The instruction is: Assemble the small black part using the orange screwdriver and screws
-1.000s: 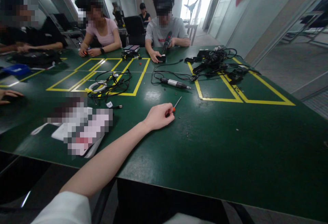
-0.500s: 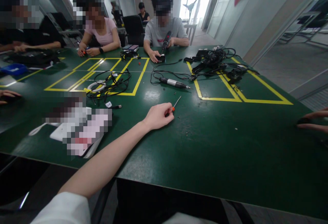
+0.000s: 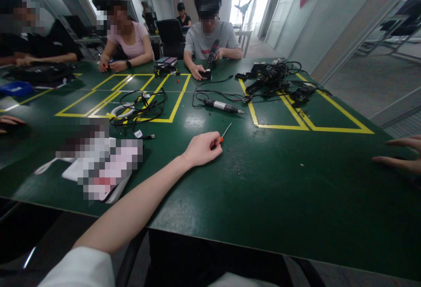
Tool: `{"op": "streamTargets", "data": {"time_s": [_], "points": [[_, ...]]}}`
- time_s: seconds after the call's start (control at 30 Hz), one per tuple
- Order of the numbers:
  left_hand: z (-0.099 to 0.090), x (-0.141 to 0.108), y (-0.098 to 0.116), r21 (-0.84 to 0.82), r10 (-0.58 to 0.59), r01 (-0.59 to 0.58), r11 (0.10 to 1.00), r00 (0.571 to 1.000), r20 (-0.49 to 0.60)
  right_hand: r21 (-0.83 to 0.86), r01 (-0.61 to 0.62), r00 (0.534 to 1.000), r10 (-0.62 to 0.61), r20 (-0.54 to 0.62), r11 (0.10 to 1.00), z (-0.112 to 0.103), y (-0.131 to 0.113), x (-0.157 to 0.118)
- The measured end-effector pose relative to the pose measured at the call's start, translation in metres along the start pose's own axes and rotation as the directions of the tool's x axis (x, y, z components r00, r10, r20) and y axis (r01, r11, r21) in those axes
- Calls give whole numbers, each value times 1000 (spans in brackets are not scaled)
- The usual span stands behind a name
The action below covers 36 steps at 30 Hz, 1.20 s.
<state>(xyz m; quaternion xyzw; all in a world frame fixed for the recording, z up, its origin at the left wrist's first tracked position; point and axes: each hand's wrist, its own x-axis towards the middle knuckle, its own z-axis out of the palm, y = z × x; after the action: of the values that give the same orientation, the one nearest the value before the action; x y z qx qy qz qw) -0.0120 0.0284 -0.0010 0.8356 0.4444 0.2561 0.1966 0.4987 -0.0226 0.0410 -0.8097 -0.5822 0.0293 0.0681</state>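
My left hand (image 3: 203,149) rests on the green table in the middle of the view. Its fingers are curled round a small screwdriver, with thumb and fingertips closed near the orange-red part (image 3: 222,139). The thin metal shaft (image 3: 226,131) points away and to the right, while the rest of the handle is hidden in the palm. At the right edge, what looks like my right hand (image 3: 403,160) is partly cut off, its visible fingers apart and nothing seen between them. Small screws (image 3: 239,171) lie to the right of my left hand.
An electric screwdriver (image 3: 223,106) lies beyond my left hand. Tangled black cables (image 3: 276,79) are at the back right, more cables (image 3: 144,107) at the left. Phones (image 3: 112,168) lie at the near left. Across the table, a person (image 3: 212,37) holds a power tool.
The hand at the right edge has moved a little leftward, and its fingers have spread. My left hand keeps its grip on the screwdriver. The view has shifted slightly.
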Motion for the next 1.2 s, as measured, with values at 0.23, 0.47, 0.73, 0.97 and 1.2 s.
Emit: {"op": "streamTargets", "data": {"time_s": [0.23,0.47,0.73,0.97,1.2], "points": [[0,0,-1,-6,-3,3,1000,1000,-2,400,595,725,-680,106,697,1,-151,-55],[0,0,-3,-30,10,-10,1000,1000,-7,496,760,367,-907,206,420,33,-264,-64],[2,1,-2,-54,5,-5,999,1000,1,543,734,320,-913,253,407,41,-276,-54],[1,0,-3,-59,15,-15,998,1000,-9,593,674,364,-897,251,440,40,-265,-59],[1,0,-4,-56,8,-9,998,1000,-6,639,663,446,-891,83,392,45,-249,-59]]}}
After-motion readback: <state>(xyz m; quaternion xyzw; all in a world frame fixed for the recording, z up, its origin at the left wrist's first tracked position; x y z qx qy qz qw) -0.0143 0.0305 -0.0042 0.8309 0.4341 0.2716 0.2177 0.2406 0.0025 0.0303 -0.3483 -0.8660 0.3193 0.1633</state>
